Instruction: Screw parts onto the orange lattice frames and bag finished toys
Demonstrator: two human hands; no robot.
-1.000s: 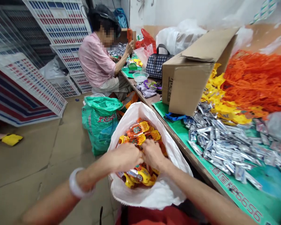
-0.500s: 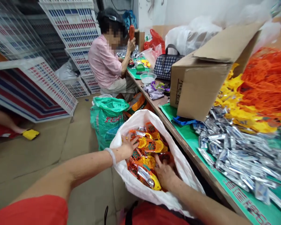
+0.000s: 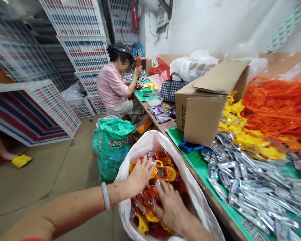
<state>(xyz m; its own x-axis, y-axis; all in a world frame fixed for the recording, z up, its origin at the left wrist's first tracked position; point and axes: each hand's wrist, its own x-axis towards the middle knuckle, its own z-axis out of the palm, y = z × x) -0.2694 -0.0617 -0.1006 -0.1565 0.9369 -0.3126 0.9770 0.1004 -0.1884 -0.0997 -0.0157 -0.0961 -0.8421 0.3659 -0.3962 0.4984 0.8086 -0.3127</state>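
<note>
resting splayed over many orange-and-yellow pieces (image 3: 163, 173), two hands (image 3: 140, 178) (image 3: 173, 208) sit inside one white sack (image 3: 145, 143).

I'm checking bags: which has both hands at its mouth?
The white sack of orange and yellow plastic pieces; left hand and right hand are there, neither at the green bag or checked bag.

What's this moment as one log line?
left hand: open, over orange-yellow pieces | right hand: open, over orange-yellow pieces | white sack: open, beside green bag
</note>
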